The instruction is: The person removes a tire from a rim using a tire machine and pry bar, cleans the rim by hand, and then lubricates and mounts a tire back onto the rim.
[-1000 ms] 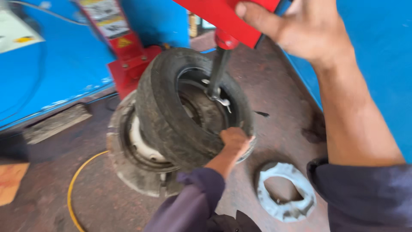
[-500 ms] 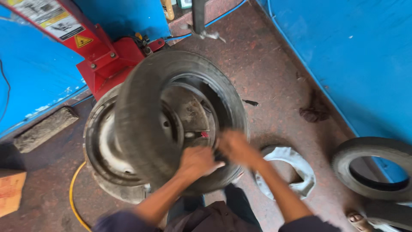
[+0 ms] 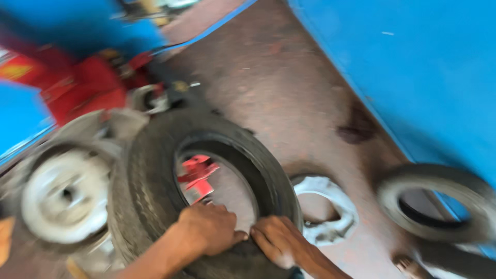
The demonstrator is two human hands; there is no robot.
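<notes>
- The black tyre (image 3: 155, 170) stands tilted on the tyre-changing machine (image 3: 77, 98), its opening facing the camera, above the white wheel rim (image 3: 64, 194) at the machine's left side; red machine parts show through the hole.
- To shift a tyre this size well, I would judge it best to keep both palms pressing evenly on the lower bead and keep the fingers clear of the red clamp inside.
- A second tyre (image 3: 439, 204) lies on the floor by the blue wall (image 3: 413, 67), well apart; a white ring-shaped part (image 3: 336, 206) lies on the floor between the two tyres.
- The left hand (image 3: 209, 227) is curled over the tyre's lower inner edge, fingers closed on the rubber.
- The right hand (image 3: 276, 240) lies just beside it, fingers bent and pressing the same edge; motion blur hides how firm its grip is.
</notes>
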